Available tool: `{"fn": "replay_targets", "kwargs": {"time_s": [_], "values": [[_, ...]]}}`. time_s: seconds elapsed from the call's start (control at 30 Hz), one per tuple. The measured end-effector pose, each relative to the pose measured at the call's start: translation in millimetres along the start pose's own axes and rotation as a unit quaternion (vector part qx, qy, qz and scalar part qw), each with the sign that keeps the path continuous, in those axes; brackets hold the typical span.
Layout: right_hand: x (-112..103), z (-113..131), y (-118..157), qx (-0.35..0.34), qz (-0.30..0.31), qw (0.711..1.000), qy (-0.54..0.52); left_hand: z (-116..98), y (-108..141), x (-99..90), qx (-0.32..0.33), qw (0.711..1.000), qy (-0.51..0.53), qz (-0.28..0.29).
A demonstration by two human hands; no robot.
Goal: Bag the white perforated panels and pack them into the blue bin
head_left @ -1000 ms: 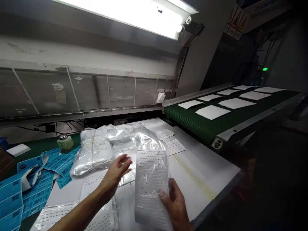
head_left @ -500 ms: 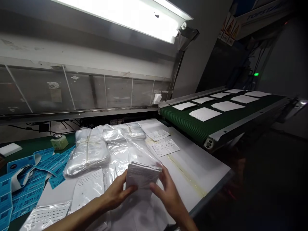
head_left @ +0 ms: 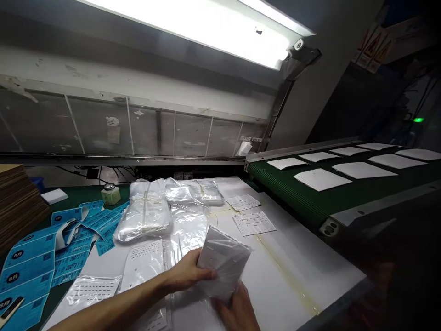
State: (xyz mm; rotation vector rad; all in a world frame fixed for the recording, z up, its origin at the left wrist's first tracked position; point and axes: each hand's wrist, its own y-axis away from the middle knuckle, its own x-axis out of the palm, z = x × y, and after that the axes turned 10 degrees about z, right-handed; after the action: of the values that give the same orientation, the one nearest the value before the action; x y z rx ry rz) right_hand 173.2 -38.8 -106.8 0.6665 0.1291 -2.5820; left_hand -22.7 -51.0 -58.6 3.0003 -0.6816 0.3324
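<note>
A stack of thin white boards in a clear plastic bag [head_left: 225, 259] is tilted between my hands. My left hand [head_left: 191, 273] grips its left side, thumb across the front face. At the lower right, my right hand [head_left: 237, 308] has its fingers closed around the bag's bottom part; some fingertips are hidden. Beyond the bag, two loose white printed boards [head_left: 254, 224] lie on the white table surface. Left of my hands are a tied bundle of clear plastic bags [head_left: 144, 211] and a bagged white slotted board [head_left: 143, 264].
A green conveyor belt [head_left: 275, 181] at the right carries several white panels [head_left: 322, 179]. Blue label strips [head_left: 31, 266], a small bottle [head_left: 110, 195] and a stack of brown sheets [head_left: 20, 197] are at the left. A lamp [head_left: 193, 27] hangs overhead.
The bagged stack has tipped over to the right in my hands. My right hand has moved from its upper right side down to the bottom. The view has swung left.
</note>
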Motion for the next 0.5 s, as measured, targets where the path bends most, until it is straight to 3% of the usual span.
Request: {"fn": "replay_targets", "kwargs": {"time_s": [0.1,0.17,0.23,0.3,0.37,0.43,0.5], "values": [[9,10,9,0.042,-0.012,0.994,-0.096,-15,0,3.6,-0.018,0.996,0.025,-0.083],[17,19,19,0.034,-0.011,0.984,-0.176,-26,0,7.7,-0.060,0.987,0.063,-0.136],[21,26,29,0.022,-0.016,0.979,-0.204,-32,2,13.2,-0.109,0.976,0.115,-0.147],[22,29,35,0.009,-0.038,0.987,-0.156,-33,7,18.8,-0.143,0.967,0.170,-0.129],[16,28,36,-0.081,-0.046,0.995,-0.042,-31,17,23.2,-0.160,0.960,0.207,-0.100],[7,25,34,-0.215,-0.036,0.972,0.088,-32,32,25.1,-0.177,0.956,0.226,-0.065],[-3,25,29,-0.279,-0.016,0.941,0.191,-38,49,23.9,-0.188,0.955,0.225,-0.036]]}}
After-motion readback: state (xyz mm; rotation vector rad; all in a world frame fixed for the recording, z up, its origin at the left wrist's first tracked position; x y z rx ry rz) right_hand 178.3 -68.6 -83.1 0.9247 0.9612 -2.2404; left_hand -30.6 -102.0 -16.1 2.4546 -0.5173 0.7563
